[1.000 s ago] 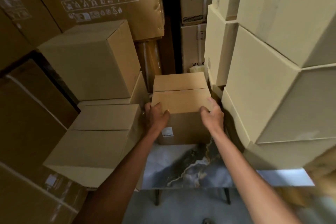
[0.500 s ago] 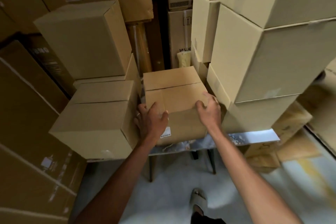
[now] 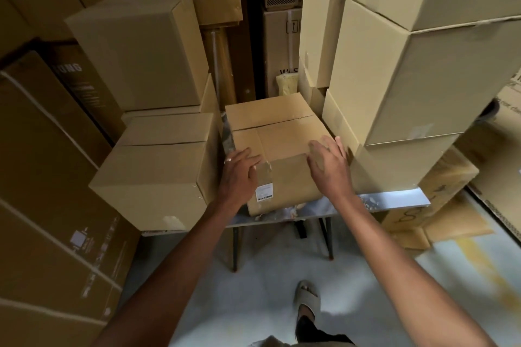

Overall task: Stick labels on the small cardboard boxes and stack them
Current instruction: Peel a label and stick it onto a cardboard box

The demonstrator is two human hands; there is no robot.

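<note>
A small brown cardboard box (image 3: pixel 277 132) sits on a marble-topped table (image 3: pixel 394 198), its front near the table's front edge. A white barcode label (image 3: pixel 264 191) is stuck low on its front face, left of centre. My left hand (image 3: pixel 239 175) rests on the box's front left top corner, fingers fairly straight, a ring on one finger. At the front right top edge my right hand (image 3: pixel 328 162) lies with its fingers laid over the top. Neither hand visibly curls round the box.
A stack of brown boxes (image 3: pixel 158 166) stands tight against the small box's left. Pale boxes (image 3: pixel 408 87) are piled high on the right. Large dark cartons line the far left. Flattened cardboard (image 3: pixel 439 205) leans right of the table. My sandalled foot (image 3: pixel 307 301) is on the grey floor.
The box has come forward to the table's front edge. Both hands have shifted from gripping its front corners to lying on its top front edge. The view has pulled back.
</note>
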